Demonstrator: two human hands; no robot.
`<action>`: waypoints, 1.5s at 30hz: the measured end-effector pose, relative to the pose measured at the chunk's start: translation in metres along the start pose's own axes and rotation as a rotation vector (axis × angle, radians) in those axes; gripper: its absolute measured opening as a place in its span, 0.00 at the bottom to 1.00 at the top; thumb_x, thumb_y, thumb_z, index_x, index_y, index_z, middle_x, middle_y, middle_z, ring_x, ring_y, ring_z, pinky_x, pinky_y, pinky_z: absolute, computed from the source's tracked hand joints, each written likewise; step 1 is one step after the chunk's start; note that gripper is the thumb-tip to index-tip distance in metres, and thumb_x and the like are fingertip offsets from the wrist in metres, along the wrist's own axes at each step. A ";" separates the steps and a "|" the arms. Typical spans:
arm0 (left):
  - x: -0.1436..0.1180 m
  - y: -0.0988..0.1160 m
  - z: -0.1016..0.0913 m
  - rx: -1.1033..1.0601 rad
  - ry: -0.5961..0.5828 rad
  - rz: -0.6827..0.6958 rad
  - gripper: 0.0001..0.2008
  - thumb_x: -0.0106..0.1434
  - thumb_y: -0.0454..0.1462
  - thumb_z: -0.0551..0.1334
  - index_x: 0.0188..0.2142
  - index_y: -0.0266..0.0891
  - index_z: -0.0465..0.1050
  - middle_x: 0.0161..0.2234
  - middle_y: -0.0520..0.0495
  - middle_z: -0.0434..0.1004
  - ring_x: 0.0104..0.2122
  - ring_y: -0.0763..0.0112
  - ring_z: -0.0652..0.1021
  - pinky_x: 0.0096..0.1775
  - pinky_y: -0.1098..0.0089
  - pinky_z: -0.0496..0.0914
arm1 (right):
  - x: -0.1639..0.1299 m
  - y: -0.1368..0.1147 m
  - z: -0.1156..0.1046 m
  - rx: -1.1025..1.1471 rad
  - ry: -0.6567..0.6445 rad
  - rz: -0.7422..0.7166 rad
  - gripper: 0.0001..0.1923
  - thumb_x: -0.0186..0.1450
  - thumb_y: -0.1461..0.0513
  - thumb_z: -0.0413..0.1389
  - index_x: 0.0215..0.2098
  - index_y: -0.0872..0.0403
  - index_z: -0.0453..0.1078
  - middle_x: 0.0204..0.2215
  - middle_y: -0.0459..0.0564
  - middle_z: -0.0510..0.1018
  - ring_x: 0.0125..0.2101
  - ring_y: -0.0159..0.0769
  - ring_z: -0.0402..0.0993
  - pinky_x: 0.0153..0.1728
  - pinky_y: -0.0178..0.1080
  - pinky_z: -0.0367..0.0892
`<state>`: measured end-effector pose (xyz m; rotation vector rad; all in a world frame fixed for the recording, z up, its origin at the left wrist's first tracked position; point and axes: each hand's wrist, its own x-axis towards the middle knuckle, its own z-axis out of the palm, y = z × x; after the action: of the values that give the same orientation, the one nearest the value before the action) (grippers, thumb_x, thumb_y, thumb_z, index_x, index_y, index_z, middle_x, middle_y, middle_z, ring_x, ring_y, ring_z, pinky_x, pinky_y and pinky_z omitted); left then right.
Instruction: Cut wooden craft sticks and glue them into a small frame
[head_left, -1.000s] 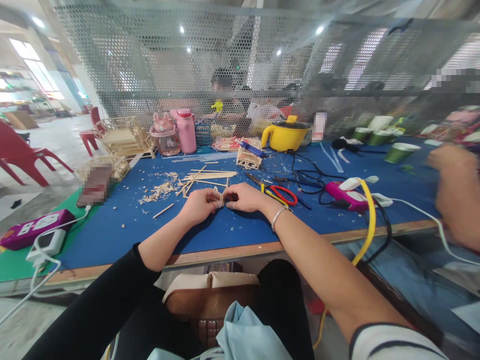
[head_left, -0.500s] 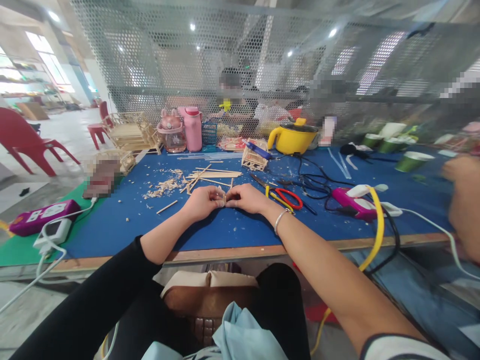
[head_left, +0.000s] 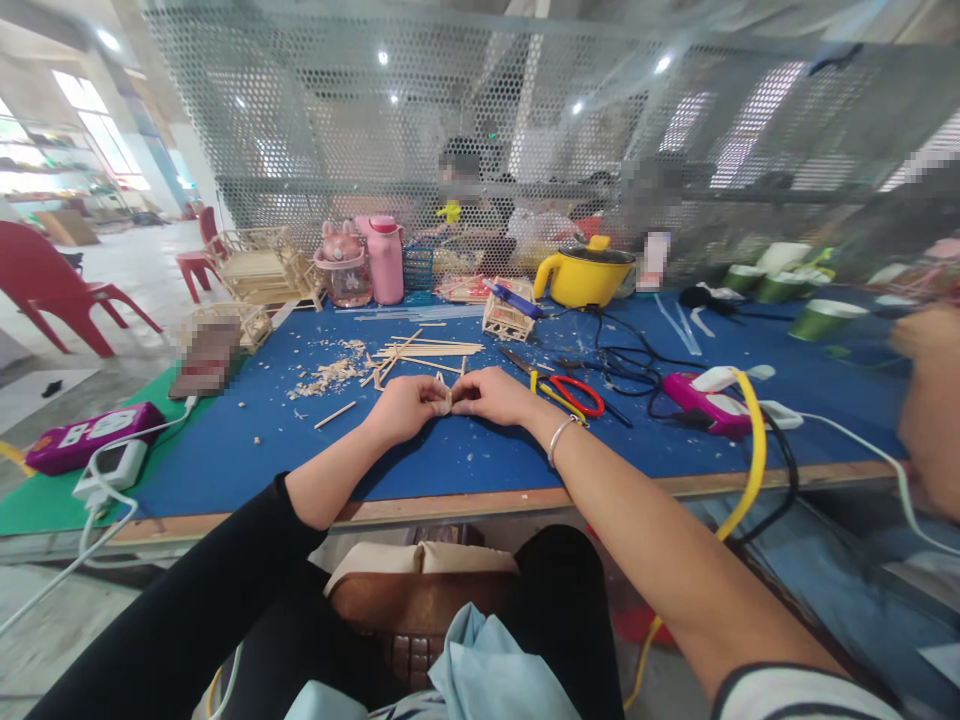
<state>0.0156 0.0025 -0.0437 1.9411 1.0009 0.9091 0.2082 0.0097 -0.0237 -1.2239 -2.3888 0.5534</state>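
Over the front middle of the blue tabletop (head_left: 247, 460), my left hand (head_left: 409, 408) and my right hand (head_left: 495, 397) meet fingertip to fingertip. Both are closed in a pinch on a small pale wooden piece (head_left: 448, 396), mostly hidden by the fingers. Just beyond them lie several thin wooden sticks (head_left: 439, 349) and a heap of wood shavings (head_left: 334, 372). One short stick (head_left: 335, 415) rests apart, left of my left hand. Red-handled scissors (head_left: 577, 396) and yellow-handled pliers (head_left: 551, 392) are to the right of my right hand.
At the back stand a pink thermos (head_left: 386, 262), a small stick-built wooden model (head_left: 508, 318) and a yellow electric pot (head_left: 589, 275). Black cables (head_left: 630, 345) and a purple power strip (head_left: 705, 405) lie right. A phone (head_left: 206, 358) sits left. A co-worker's arm (head_left: 930, 400) shows at far right.
My hands stay together on the small wooden piece, with only a slight shift of the fingers. The view has moved a little.
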 end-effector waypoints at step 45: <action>0.000 0.004 0.000 0.119 0.033 -0.009 0.06 0.52 0.34 0.63 0.32 0.40 0.77 0.29 0.51 0.81 0.32 0.70 0.79 0.37 0.72 0.71 | -0.124 0.062 -0.092 -0.578 0.031 0.796 0.07 0.58 0.61 0.52 0.33 0.55 0.70 0.31 0.54 0.79 0.32 0.42 0.75 0.30 0.37 0.62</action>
<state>0.0170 0.0012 -0.0404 2.0248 1.1043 0.8975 0.3637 -0.0440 0.0011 -2.4341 -2.0140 0.0221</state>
